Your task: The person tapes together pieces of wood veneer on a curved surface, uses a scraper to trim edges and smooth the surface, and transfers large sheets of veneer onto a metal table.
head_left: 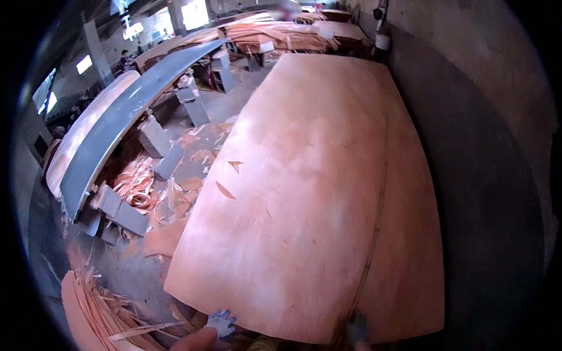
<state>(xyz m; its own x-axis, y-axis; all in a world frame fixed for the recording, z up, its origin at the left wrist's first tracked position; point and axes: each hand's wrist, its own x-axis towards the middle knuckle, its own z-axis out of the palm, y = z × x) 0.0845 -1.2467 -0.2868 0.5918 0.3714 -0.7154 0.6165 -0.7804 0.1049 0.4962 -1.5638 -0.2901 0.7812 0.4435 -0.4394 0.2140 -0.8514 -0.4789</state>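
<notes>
A large sheet of reddish wood veneer (304, 193) lies in front of me, with a dark, narrow seam line (380, 199) running along its right part. At its near left corner rests my left hand (220, 323), in a white and blue work glove, fingers spread on the edge and holding nothing. My right hand (357, 329), in a dark-looking glove, is over the near edge beside the lower end of the seam. It is blurred and dim, so its fingers and anything in them cannot be made out. Two small veneer scraps (225, 190) lie on the sheet's left part.
A long grey-topped bench (129, 111) stands at the left on grey block supports (126, 210). Veneer shavings (137, 181) litter the floor. A bundle of veneer strips (93, 313) lies at lower left, stacked veneer (275, 36) at the back. A wall (480, 117) borders the right.
</notes>
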